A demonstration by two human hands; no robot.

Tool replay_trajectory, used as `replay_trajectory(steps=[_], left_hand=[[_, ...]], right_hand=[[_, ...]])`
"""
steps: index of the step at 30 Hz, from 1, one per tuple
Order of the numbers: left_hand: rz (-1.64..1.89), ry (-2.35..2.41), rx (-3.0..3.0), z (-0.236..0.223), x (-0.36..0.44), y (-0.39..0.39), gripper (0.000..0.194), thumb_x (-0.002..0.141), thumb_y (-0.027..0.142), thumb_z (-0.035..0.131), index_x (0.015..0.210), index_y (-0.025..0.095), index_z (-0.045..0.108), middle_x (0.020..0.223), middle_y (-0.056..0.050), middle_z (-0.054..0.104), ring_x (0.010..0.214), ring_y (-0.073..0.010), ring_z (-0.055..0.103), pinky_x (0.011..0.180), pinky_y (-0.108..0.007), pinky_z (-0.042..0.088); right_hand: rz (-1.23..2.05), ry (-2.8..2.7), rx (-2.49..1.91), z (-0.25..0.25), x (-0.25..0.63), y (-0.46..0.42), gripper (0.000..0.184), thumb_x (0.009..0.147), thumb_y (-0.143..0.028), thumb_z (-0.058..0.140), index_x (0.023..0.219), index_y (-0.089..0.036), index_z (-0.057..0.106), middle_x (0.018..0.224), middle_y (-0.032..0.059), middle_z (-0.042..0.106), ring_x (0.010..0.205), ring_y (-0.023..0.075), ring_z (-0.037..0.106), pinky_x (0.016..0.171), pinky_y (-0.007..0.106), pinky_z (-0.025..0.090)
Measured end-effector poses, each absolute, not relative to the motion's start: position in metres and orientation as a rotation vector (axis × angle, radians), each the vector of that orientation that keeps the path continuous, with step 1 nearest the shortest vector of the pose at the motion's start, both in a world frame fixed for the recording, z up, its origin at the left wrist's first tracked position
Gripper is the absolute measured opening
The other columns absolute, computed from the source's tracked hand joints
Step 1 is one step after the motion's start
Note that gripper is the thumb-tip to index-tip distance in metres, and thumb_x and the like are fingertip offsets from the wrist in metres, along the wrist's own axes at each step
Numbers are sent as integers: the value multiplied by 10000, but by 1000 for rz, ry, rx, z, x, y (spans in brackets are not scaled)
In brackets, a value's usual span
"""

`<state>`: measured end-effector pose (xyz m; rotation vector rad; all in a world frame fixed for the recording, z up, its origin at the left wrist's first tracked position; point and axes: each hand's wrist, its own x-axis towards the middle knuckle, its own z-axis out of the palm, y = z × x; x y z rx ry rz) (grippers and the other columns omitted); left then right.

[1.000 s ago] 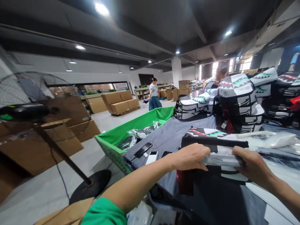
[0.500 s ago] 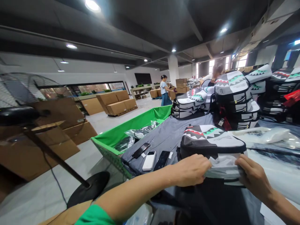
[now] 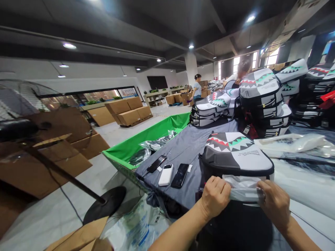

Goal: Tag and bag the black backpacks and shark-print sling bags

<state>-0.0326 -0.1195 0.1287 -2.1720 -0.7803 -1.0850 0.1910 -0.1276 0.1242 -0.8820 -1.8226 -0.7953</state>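
A grey, white and black backpack (image 3: 237, 153) with a shark-tooth pattern in red and green lies on the dark cloth-covered table in front of me. At its near end a translucent plastic bag (image 3: 243, 190) is stretched between my two hands. My left hand (image 3: 216, 195) is closed on the bag's left side, in a fist. The bag's right side is pinched by my right hand (image 3: 274, 202). Both hands are close against the backpack's near edge. Part of the backpack's near end is hidden behind the plastic and my hands.
Two phones (image 3: 180, 175) and a white power bank (image 3: 165, 175) lie left of the backpack. Beyond stand stacked backpacks (image 3: 259, 92). A green-lined bin (image 3: 146, 134) borders the table; clear plastic packaging (image 3: 300, 150) lies right. A fan stand (image 3: 104, 205), cartons (image 3: 78, 153) and a person (image 3: 197, 89) are farther off.
My left hand has moved slightly left and lower, its forearm now coming from below. The plastic bag is drawn into a flatter band. The distant person has shifted right.
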Motion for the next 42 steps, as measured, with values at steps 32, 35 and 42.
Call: replay_trajectory(steps=[32, 35, 42], left_hand=[[-328, 76, -2980, 82, -56, -78, 168, 966, 178, 558, 830, 211, 651, 1162, -52, 691, 1159, -150, 591, 994, -264, 467], [-116, 249, -2922, 91, -44, -66, 92, 953, 203, 621, 876, 246, 649, 950, 12, 708, 857, -118, 634, 787, -242, 493], [-273, 430, -2728, 91, -53, -59, 91, 986, 243, 590, 906, 232, 631, 691, 50, 539, 619, -112, 503, 746, -288, 412]], right_hand=[[-197, -2603, -619, 76, 218, -117, 254, 849, -2, 427, 803, -224, 541, 873, 7, 661, 698, 141, 592, 616, 273, 399], [-50, -2758, -706, 82, 216, -111, 245, 771, -5, 483, 828, -232, 554, 741, -47, 595, 527, 121, 472, 479, 294, 230], [113, -2857, -687, 97, 221, -97, 272, 804, 41, 535, 679, -201, 535, 698, -54, 499, 500, 111, 279, 496, 329, 149]])
